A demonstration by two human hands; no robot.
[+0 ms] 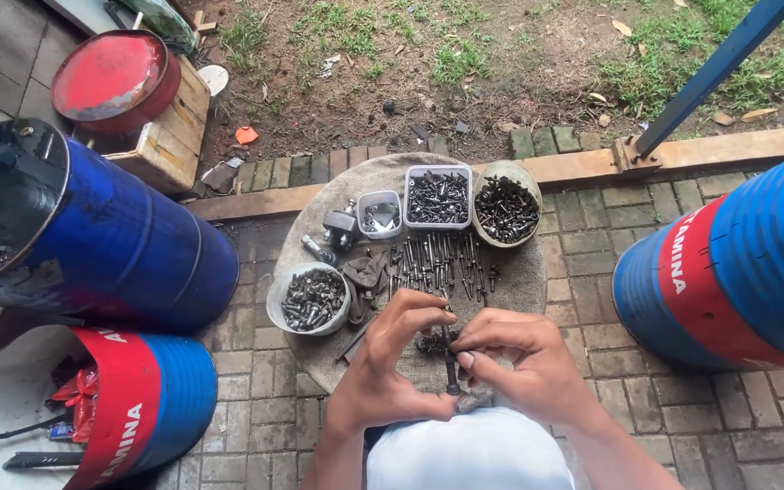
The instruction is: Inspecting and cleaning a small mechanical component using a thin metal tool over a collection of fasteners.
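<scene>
A person sits outdoors on brick paving, seen from above, working at a low round bench (pixel 510 272) covered in grey cloth. Both hands meet just over the near edge of it. The left hand (pixel 392 358) is curled, its fingertips pinched on the upper end of a long dark bolt (pixel 451 363) that stands upright between the two hands. The right hand (pixel 524 358) is also curled closed, its thumb and fingers gripping the same bolt lower down on the shank. Whether a nut sits on the bolt is too small to tell.

Just beyond the hands a row of loose bolts (pixel 437 263) lies spread on the cloth, and a small dark cluster of hardware sits right under the fingers. Farther back stand a square clear tub of bolts (pixel 438 197), a round bowl of dark bolts (pixel 506 210) beside it on the right, and a smaller clear box (pixel 380 216) on the left. A round tub of silvery nuts and bolts (pixel 311 299) stands near the left hand.

Judging by this, the sorting looks partly done: several containers are filled, yet many bolts lie loose on the cloth.

Large blue and red drums (pixel 737 263) stand on either side, with bare earth and grass beyond.
</scene>
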